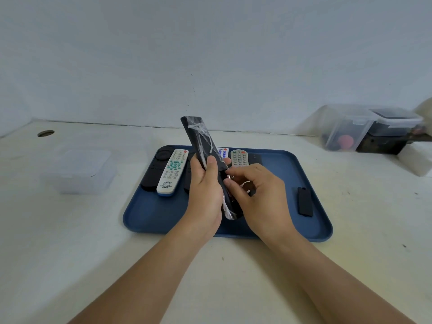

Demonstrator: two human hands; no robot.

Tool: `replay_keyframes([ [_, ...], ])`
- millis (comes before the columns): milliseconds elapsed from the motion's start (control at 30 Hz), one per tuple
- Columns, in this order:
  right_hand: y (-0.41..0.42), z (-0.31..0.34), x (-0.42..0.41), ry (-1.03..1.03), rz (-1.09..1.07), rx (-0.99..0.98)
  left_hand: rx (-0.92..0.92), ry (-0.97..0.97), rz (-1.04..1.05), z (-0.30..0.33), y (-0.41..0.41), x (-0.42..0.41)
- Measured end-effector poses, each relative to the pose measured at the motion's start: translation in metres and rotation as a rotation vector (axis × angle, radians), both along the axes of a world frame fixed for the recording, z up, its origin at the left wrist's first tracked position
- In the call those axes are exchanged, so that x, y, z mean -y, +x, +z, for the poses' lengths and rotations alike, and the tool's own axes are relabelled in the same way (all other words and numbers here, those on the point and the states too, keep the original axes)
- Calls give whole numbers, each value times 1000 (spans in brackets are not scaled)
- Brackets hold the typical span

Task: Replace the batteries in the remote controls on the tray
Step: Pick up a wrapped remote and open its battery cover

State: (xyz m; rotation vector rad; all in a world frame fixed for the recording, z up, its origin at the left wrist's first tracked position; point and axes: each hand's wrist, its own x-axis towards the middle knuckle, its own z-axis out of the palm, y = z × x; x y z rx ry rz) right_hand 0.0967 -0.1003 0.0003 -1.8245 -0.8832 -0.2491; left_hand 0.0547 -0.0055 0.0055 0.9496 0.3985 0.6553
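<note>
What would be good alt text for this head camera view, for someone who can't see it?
Two hands hold a black remote in clear wrap above a blue tray: the left hand grips it, the right hand works at its lower end. More remotes and a black battery cover lie on the tray.

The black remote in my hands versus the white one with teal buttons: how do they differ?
The black remote is held tilted above the blue tray by the left hand; the white remote lies flat on the tray. The black one is wrapped in clear film and shows no buttons; the white one lies buttons up, bare.
</note>
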Motion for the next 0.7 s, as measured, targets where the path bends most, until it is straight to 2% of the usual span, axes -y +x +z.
replay_keyframes([
  [100, -1, 5, 2, 49, 60, -136, 14, -23, -19, -1, 0, 0],
  [167, -1, 9, 2, 142, 115, -316, 22, -47, -23, 0, 0, -2],
  [200, 0, 12, 1, 245, 153, -476, 25, -73, -22, 1, 1, -3],
  [333, 14, 29, 9, 833, 359, -1326, 63, -238, -98, 8, -1, -6],
  [367, 19, 33, 13, 908, 350, -1457, 77, -263, -112, 9, -2, -6],
  [400, 23, 37, 16, 891, 323, -1507, 98, -276, -117, 9, -2, -6],
  [433, 24, 40, 19, 787, 265, -1463, 126, -272, -114, 9, -3, -6],
  [467, 24, 41, 21, 620, 176, -1324, 157, -252, -112, 9, -3, -6],
  [533, 16, 41, 22, 276, -14, -908, 209, -176, -137, 9, -4, -7],
  [567, 11, 40, 21, 188, -69, -742, 230, -131, -165, 10, -5, -8],
  [633, 6, 32, 16, 154, -89, -670, 263, -72, -208, 15, -8, -7],
  [700, 1, 26, 10, 175, -74, -779, 299, -87, -228, 19, -10, -1],
])
